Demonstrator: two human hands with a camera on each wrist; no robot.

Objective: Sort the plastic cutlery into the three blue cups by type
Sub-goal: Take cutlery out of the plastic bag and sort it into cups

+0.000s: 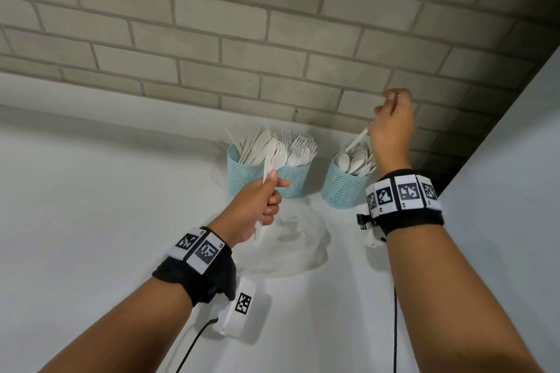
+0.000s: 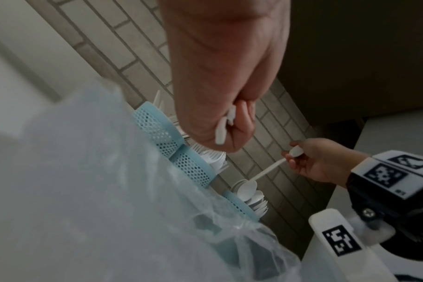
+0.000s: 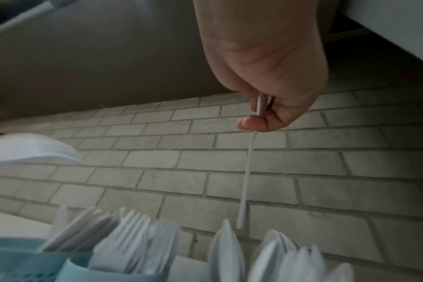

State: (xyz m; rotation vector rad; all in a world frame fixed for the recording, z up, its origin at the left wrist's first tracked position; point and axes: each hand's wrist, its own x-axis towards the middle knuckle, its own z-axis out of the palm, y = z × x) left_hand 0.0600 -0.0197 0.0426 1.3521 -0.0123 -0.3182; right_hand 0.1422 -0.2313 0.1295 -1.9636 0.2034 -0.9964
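Item: white plastic spoon (image 1: 357, 139), likely light, springy, slick | my right hand (image 1: 392, 127) pinches its handle over the spoon cup (image 1: 342, 188) | left hand (image 1: 257, 206) grips mixed cutlery (image 1: 271, 157).

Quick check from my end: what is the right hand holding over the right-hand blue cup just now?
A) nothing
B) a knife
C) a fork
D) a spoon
D: the right hand pinches a white spoon by its handle end, bowl down, over the right-hand blue cup that already holds spoons.
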